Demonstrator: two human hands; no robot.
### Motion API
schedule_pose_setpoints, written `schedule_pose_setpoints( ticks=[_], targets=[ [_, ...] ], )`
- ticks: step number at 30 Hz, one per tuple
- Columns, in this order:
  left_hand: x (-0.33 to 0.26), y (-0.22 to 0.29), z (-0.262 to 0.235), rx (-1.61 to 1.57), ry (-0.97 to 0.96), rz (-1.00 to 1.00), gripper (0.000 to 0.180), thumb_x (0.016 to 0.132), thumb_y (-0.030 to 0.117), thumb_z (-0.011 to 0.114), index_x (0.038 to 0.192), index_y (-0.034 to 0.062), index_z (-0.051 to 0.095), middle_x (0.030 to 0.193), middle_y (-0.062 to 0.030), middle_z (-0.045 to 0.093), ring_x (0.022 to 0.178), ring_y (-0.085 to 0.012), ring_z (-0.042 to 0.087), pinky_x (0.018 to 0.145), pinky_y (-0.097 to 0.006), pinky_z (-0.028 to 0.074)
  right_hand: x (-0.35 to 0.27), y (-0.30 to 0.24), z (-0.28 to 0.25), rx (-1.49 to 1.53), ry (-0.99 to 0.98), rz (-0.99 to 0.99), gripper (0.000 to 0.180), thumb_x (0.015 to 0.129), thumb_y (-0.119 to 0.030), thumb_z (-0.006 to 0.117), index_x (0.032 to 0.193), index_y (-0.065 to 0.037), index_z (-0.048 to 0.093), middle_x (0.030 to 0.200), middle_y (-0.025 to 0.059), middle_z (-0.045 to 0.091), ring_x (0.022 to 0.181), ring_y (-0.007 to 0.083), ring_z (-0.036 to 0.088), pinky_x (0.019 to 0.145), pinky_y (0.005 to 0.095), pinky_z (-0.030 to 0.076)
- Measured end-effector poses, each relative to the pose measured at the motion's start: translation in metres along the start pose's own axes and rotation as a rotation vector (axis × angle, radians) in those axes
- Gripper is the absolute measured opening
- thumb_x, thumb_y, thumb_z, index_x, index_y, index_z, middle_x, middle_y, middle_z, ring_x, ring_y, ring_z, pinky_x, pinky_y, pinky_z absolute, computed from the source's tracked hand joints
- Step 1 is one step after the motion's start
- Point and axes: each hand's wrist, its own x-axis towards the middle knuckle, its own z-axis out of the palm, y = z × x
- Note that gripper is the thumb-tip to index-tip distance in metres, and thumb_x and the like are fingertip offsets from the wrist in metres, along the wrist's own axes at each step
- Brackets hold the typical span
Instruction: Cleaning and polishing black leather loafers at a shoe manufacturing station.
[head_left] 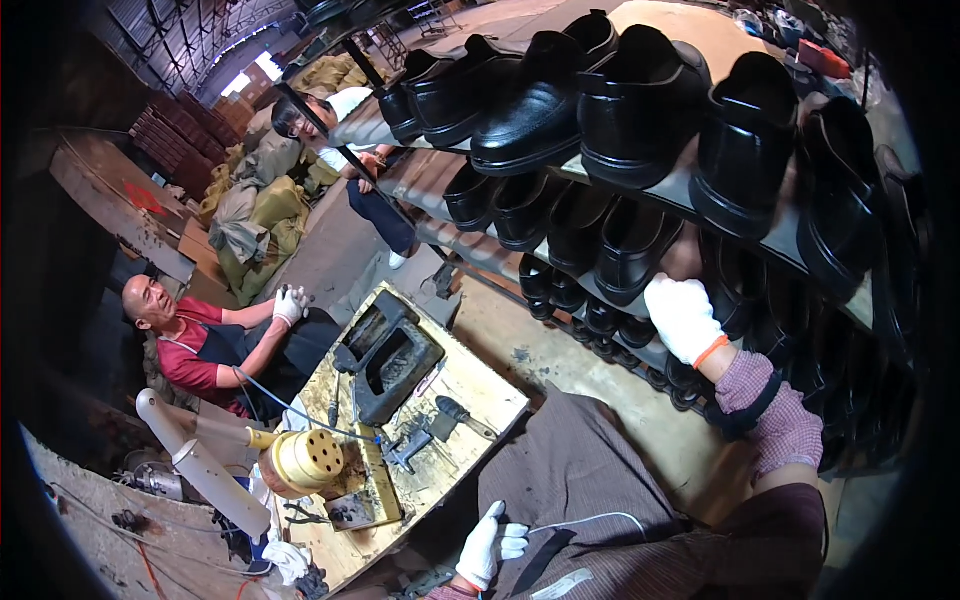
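My right hand (685,320), in a white glove with an orange cuff band, reaches to the rack at the middle shelf. It is right beside a black leather shoe (632,245); its fingers are mostly hidden, and whether they grip anything is unclear. In my lap, over a dark striped apron (590,470), my left hand (490,548) hovers with thumb raised and fingers loosely bent, nothing visible in it. A white cord (600,517) runs over the apron near that hand. More black shoes (640,110) line the upper shelf, above my right hand.
Left of my lap stands a wooden workbench (480,385) with a black tool holder (400,360), a brush (462,415), and a yellow perforated cylinder (305,460). A person in red with gloves (205,345) sits beyond it. Another person (375,190) is behind the rack. Sacks (270,215) lie farther back.
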Motion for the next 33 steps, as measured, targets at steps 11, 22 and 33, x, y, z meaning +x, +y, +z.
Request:
schedule_pose_setpoints(
  ticks=[11,22,33],
  targets=[
    [-0.037,0.027,0.044,-0.095,0.273,0.006,0.052,0.102,0.052,0.060,0.094,0.0015,0.071,0.071,-0.0074,0.067,0.057,-0.0159,0.062,0.051,-0.028,0.052,-0.064,0.025,-0.039,-0.154,-0.015,-0.015,0.020,0.074,-0.010,0.073,0.091,-0.002,0.064,0.074,0.0133,0.069,0.066,0.0303,0.071,0.063,0.0389,0.054],
    [-0.059,0.022,0.003,-0.232,0.156,0.046,0.047,0.106,0.046,0.054,0.137,0.0115,0.061,0.096,-0.0131,0.074,0.069,-0.0224,0.070,0.060,-0.035,0.061,-0.039,-0.043,-0.115,0.066,0.219,0.004,0.078,0.084,-0.034,0.077,0.152,-0.011,0.048,0.150,0.0202,0.053,0.128,0.0388,0.056,0.108,0.0493,0.044],
    [-0.088,0.008,-0.070,-0.797,-0.143,0.383,0.057,0.105,0.052,0.052,0.147,0.0135,0.044,0.137,-0.0317,0.056,0.111,-0.0460,0.067,0.095,-0.057,0.058,0.057,0.000,-0.059,0.147,-0.202,0.168,0.066,0.083,-0.063,0.069,0.111,-0.003,0.075,0.108,0.0236,0.073,0.105,0.0409,0.068,0.092,0.0480,0.054]
  ],
)
